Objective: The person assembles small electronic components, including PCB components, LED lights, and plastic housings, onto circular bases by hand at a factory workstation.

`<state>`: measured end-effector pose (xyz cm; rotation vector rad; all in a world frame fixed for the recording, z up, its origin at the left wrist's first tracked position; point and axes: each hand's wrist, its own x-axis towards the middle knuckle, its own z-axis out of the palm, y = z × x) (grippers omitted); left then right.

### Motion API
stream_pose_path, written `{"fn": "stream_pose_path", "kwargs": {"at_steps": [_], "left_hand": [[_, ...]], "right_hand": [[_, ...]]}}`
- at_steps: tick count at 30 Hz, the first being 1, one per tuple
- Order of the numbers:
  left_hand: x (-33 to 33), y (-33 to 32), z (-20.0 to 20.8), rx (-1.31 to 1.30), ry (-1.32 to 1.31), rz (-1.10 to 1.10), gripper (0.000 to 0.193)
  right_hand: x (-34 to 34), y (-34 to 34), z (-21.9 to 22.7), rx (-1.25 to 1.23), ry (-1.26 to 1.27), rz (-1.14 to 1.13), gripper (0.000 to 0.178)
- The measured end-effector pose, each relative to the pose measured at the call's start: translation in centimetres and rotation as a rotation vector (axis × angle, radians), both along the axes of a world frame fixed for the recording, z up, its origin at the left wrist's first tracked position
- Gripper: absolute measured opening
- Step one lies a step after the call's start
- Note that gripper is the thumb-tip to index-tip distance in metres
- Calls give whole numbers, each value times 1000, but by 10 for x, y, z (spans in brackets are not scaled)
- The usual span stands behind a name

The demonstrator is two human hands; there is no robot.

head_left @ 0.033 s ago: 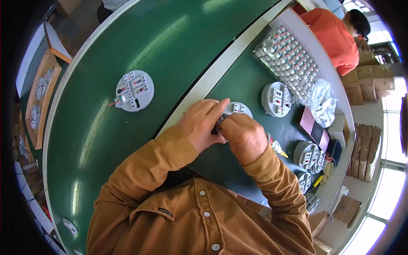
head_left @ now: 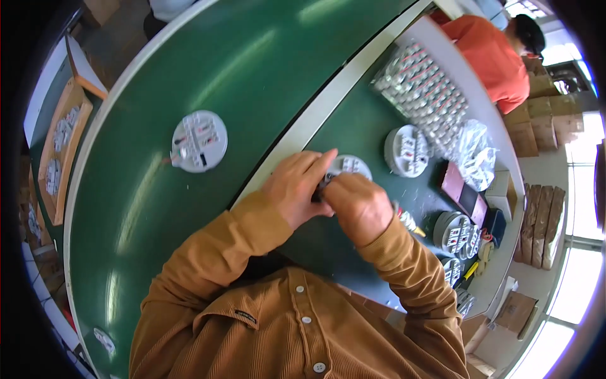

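Almost nothing changes: my left hand (head_left: 293, 186) and right hand (head_left: 358, 205) stay together, partly covering the round grey unit (head_left: 355, 166) on the desk (head_left: 363, 129), so this work seems unfinished. Fingertips are hidden; what they grasp, I cannot tell.

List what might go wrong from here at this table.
The left hand and right hand partly hide the round grey piece at their fingers, so a slip might go unnoticed. The yellow-tipped object lies close beside the right sleeve and could get knocked.
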<state>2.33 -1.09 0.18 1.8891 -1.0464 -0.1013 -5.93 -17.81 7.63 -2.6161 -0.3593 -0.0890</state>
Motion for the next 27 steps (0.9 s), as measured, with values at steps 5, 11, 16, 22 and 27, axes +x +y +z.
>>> {"fn": "stream_pose_path", "kwargs": {"at_steps": [5, 11, 16, 22, 27], "left_hand": [[1, 4, 4, -84, 27, -60, 102], [-18, 17, 17, -113, -78, 32, 55], [-19, 8, 0, 12, 51, 21, 22], [-4, 12, 23, -40, 121, -95, 25], [-2, 15, -5, -71, 143, -43, 34]], "right_hand": [[-1, -10, 3, 54, -69, 86, 12], [-91, -11, 9, -23, -202, -367, 54], [-131, -46, -46, -244, -113, -643, 53], [-109, -39, 9, 128, -179, -579, 51], [-37, -16, 63, -318, 23, -149, 43]]}}
